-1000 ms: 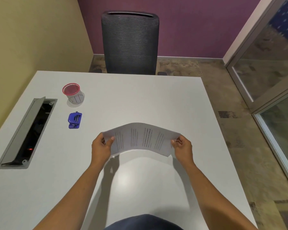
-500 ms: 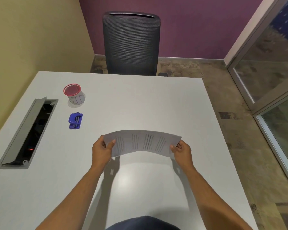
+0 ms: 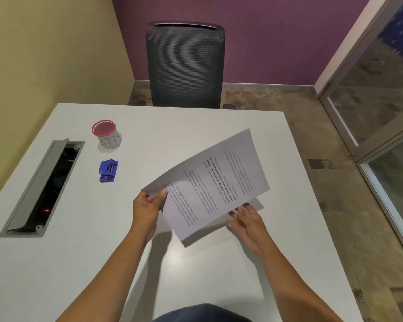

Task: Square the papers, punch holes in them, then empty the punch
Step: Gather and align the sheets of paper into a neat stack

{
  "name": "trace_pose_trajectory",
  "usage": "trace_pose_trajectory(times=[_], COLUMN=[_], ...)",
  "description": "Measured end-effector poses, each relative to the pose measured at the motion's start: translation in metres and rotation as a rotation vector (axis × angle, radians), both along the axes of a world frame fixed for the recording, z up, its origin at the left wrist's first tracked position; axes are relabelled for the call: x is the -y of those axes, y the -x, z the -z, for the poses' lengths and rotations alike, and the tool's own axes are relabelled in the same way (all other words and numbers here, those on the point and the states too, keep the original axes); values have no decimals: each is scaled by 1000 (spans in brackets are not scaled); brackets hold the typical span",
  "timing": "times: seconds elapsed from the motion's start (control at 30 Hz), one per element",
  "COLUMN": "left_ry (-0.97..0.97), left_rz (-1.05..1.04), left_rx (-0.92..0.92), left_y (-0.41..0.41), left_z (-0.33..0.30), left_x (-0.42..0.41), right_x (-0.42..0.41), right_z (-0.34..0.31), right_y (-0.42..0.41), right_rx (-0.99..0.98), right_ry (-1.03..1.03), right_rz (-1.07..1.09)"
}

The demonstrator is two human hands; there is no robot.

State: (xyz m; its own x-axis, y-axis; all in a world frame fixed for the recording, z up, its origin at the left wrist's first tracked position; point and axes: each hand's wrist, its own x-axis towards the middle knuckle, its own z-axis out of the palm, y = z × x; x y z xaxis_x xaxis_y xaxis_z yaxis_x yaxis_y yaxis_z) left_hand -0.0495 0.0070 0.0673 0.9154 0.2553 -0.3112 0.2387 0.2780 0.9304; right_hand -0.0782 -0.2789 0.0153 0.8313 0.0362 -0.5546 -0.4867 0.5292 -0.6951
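Observation:
The printed papers point(image 3: 214, 182) hang above the white table point(image 3: 196, 263), turned at a slant with one corner pointing toward me. My left hand point(image 3: 148, 206) pinches their left corner between thumb and fingers. My right hand point(image 3: 248, 218) is under the lower right edge, fingers spread and flat, not gripping. A small blue hole punch point(image 3: 108, 170) lies on the table to the left, apart from both hands.
A clear cup with a red rim point(image 3: 106, 134) stands just behind the punch. An open grey cable hatch point(image 3: 41, 185) is sunk in the table's left side. A dark mesh chair point(image 3: 185, 66) stands at the far edge. The floor drops off on the right.
The papers have gone from a level sheet held by both hands to a slanted one held by the left hand. My right hand let go and opened beneath them.

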Motion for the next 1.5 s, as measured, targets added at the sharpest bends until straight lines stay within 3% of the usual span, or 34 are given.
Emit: trace_pose_trajectory(times=[0.17, 0.47, 0.63, 0.83, 1.33, 1.5], left_ry=[78, 151, -85, -389, -418, -479], left_rz=[-13, -64, 46, 229, 133, 165], left_rx=[-35, -75, -85, 30, 299, 220], left_y=[9, 25, 25, 3, -23, -10], left_z=[4, 18, 19, 4, -29, -9], left_x=[10, -3, -22, -15, 9, 10], right_x=[-19, -17, -12, -14, -21, -31], right_z=[-6, -29, -40, -52, -76, -59], right_y=[-10, -22, -23, -34, -49, -39], right_rx=[72, 187, 222, 294, 436, 402], right_ry=[-68, 320, 460, 629, 636, 688], right_rz=[136, 185, 125, -26, -29, -88])
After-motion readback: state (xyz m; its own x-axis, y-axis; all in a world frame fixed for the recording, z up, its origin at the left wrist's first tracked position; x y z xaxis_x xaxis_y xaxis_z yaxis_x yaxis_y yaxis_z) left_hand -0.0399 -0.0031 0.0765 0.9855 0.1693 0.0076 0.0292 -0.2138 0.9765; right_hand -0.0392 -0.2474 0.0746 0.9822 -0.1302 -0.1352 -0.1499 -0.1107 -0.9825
